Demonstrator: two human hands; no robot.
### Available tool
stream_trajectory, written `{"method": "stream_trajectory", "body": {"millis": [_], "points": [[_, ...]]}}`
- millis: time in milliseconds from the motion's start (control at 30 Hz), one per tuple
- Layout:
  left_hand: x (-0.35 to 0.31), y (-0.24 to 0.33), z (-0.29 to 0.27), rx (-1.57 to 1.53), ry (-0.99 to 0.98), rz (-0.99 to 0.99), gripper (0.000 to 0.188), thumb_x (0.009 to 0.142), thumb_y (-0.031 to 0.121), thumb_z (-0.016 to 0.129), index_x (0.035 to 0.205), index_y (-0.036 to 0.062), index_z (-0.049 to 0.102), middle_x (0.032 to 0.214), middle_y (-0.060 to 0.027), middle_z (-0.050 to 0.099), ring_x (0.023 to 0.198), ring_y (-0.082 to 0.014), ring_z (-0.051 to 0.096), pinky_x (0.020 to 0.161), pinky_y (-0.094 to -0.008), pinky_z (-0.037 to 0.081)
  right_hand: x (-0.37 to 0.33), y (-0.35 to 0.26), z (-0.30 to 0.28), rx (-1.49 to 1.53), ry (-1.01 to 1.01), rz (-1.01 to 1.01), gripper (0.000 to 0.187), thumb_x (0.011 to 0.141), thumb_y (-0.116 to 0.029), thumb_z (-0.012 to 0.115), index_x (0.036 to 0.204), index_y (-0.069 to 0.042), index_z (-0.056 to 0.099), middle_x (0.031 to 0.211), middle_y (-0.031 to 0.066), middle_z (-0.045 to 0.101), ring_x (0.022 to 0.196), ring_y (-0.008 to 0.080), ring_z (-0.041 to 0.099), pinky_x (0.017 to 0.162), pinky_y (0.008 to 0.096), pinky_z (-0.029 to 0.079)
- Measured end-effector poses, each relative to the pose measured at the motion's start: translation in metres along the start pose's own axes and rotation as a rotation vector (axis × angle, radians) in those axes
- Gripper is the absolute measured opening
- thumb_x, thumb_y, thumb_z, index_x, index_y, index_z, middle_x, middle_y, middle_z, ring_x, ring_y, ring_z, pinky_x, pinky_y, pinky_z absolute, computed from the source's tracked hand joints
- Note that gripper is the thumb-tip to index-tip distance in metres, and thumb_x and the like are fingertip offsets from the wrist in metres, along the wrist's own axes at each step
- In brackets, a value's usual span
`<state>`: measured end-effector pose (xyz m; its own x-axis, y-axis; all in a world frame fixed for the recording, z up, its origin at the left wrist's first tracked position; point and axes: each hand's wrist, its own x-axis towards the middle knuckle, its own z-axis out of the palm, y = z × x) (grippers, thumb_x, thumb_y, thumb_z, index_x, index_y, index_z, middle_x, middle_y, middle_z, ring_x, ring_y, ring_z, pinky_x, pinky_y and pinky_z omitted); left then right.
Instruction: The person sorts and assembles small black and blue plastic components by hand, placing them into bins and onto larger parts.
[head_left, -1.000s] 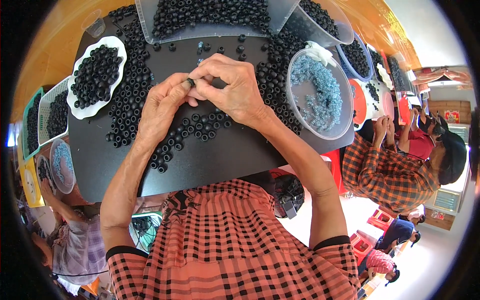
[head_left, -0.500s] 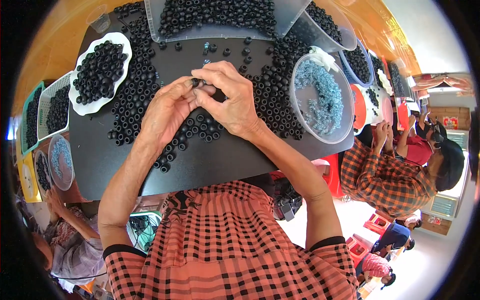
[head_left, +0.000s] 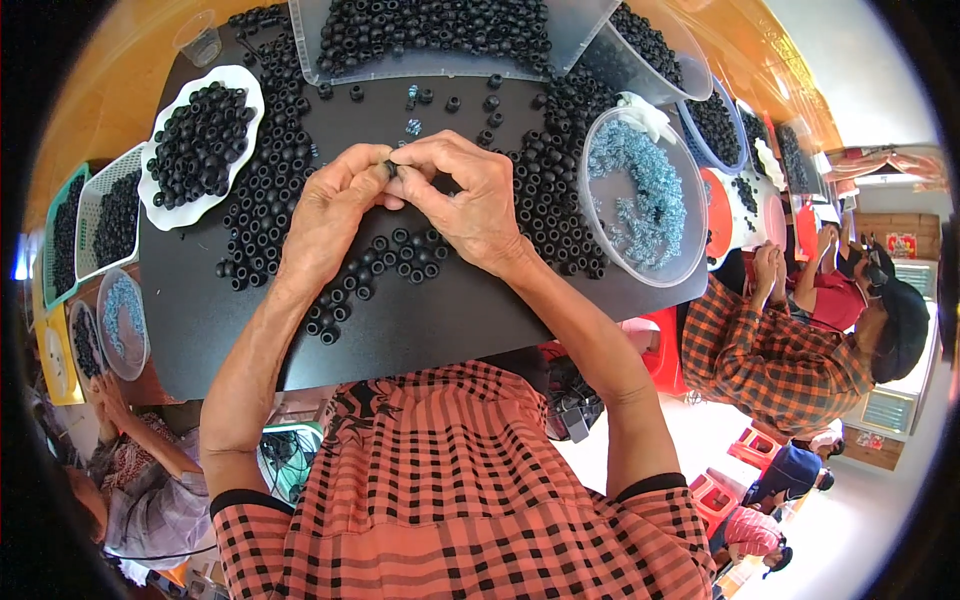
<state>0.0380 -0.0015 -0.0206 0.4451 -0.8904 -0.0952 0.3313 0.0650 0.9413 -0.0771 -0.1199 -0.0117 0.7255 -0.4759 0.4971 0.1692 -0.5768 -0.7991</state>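
Observation:
My left hand [head_left: 330, 212] and my right hand [head_left: 463, 205] meet above the dark table, thumbs and fingertips pinched together. Between them is a small black piece [head_left: 391, 168], mostly covered by the fingers; it looks like one of the hollow round black pieces around. Below the hands lie several such black pieces [head_left: 403, 254], their open ends showing. Just beyond my fingers sits a small light-blue part [head_left: 413, 127]. A clear round bowl [head_left: 694, 232] of small translucent blue parts stands to the right of my right hand.
A white scalloped plate [head_left: 252, 88] heaped with black pieces stands at the left. A large clear bin [head_left: 420, 70] of them is at the back, with a clear tub [head_left: 690, 70] beside it. Loose black pieces cover both sides of the table. A person in a checked shirt [head_left: 775, 360] sits at the right.
My fingers have closed further over the black piece, and both hands have turned slightly. The blue part beyond them shows more fully now.

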Motion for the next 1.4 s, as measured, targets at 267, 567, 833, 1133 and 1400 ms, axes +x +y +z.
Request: {"method": "stream_trajectory", "body": {"millis": [267,567,833,1133,1400], "points": [[0.002,0.004,0.002,0.191,-0.056,0.077,0.013,0.097,0.01,0.047,0.098,0.0011,0.056,0.085,0.0005,0.06,0.076,-0.006,0.055,0.073,-0.0204,0.046,-0.004,0.013,0.003,0.29,0.035,0.23,0.01,0.079,0.002,0.064,0.088,0.002,0.067,0.079,0.0067,0.066,0.064,0.0089,0.063,0.056,0.0223,0.05],[0.001,0.0,0.002,0.292,-0.022,0.11,0.01,0.096,0.009,0.048,0.097,0.0014,0.055,0.082,0.0021,0.057,0.073,-0.0054,0.053,0.071,-0.0198,0.045,-0.003,0.008,-0.001,0.199,-0.073,0.173,0.01,0.085,0.004,0.061,0.092,0.003,0.067,0.087,0.0063,0.063,0.07,0.0078,0.06,0.064,0.0202,0.05],[0.001,0.005,0.003,-0.018,-0.059,-0.023,0.015,0.096,0.011,0.047,0.101,0.0006,0.057,0.09,-0.0025,0.06,0.081,-0.0097,0.057,0.075,-0.0232,0.047,-0.002,0.01,-0.003,0.199,-0.095,0.203,0.019,0.083,0.001,0.064,0.101,0.001,0.066,0.09,0.0056,0.063,0.075,0.0075,0.057,0.065,0.0226,0.049],[0.0,0.008,0.005,-0.307,-0.053,-0.121,0.017,0.094,0.005,0.044,0.105,-0.0028,0.055,0.099,-0.0092,0.061,0.092,-0.017,0.061,0.087,-0.0313,0.049,-0.001,0.007,0.0,-0.09,0.011,-0.15,0.038,0.067,0.001,0.071,0.104,-0.002,0.066,0.094,0.0104,0.062,0.077,0.0191,0.061,0.072,0.028,0.051],[-0.002,-0.002,0.001,-0.398,-0.05,-0.138,0.015,0.092,0.002,0.045,0.103,-0.0014,0.055,0.095,-0.0051,0.058,0.093,-0.0151,0.059,0.089,-0.0293,0.048,-0.004,0.007,0.006,-0.22,0.034,-0.258,0.038,0.064,0.005,0.071,0.101,0.001,0.064,0.095,0.012,0.061,0.083,0.0259,0.06,0.07,0.0324,0.052]]}}
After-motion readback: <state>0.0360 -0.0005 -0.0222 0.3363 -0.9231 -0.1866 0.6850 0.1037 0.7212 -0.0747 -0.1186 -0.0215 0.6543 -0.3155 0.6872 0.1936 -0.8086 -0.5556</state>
